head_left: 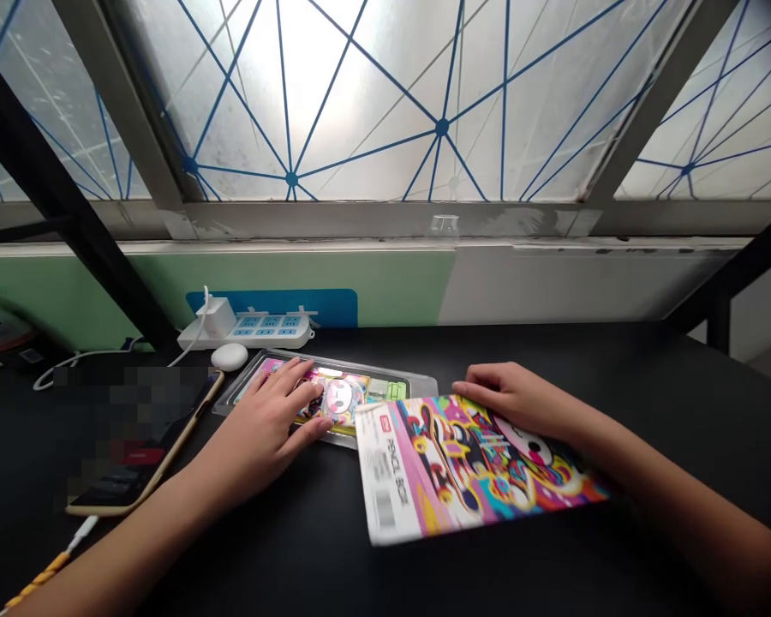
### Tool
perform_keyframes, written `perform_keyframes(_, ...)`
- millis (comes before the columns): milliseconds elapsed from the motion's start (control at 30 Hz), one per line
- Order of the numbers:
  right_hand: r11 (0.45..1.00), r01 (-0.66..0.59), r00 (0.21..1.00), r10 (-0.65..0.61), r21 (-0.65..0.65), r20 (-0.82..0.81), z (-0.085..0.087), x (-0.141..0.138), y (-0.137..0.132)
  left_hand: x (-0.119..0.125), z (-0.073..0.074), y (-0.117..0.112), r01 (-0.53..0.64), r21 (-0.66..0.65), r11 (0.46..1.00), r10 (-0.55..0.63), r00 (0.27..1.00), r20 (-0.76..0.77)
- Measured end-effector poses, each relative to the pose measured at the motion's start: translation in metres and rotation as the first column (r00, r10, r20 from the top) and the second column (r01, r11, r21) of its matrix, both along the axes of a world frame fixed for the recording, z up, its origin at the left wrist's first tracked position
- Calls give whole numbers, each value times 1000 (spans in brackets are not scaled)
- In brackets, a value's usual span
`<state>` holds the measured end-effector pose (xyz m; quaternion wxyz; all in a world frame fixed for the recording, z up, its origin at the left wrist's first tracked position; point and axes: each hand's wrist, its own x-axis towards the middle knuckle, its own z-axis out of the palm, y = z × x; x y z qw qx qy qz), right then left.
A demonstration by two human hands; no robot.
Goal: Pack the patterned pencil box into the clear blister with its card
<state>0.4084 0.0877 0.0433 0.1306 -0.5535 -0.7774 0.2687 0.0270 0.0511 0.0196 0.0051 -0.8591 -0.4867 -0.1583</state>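
Note:
A colourful pencil box (339, 396) with a round white cartoon face and a green part at its right end lies in a clear plastic tray (417, 382) on the black desk. My left hand (281, 416) rests on the pencil box's left half, fingers spread, covering some of it. Between the thumb and curled fingers of my right hand (520, 394) is the upper edge of a bright printed card (463, 467) lettered "PENCIL BOX". The card is tilted over the desk, and its left corner overlaps the tray's lower right part. Some of my right fingers are hidden.
A phone (160, 446) lies left of the tray, a charging cable (51, 570) at its near end. Behind are a white power strip (263, 327) with a plugged-in adapter and a small white rounded object (230, 356). Black frame bars (70, 197) slant at both sides before the window.

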Motion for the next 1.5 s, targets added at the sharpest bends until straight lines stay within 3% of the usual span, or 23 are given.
perform_keyframes(167,994,103,989,-105,25,101,-7,23,22,4,1,-5,42,-4,999,-42,999,13)
perform_keyframes(400,987,35,999,-36,156,3,-7,-16,0,4,8,-9,25,-35,999,-24,1000,4)
perform_keyframes(533,994,-34,999,33,106,13,-6,-24,-9,4,14,-13,64,-106,992,-62,998,18)
perform_keyframes(733,996,0,998,5,-84,64,-7,6,8,1,20,-13,82,-160,984,-80,997,17)
perform_keyframes(1167,979,97,992,-80,-179,102,6,32,18,-6,14,-10,107,-177,978,-103,994,30)
perform_keyframes(1400,996,87,996,-86,-32,29,1,-11,-5,1,13,-14,39,-175,984,-37,999,13)
perform_keyframes(1500,997,64,998,-64,-37,-23,-6,-35,-18,9,12,-19,46,-161,986,-43,999,19)
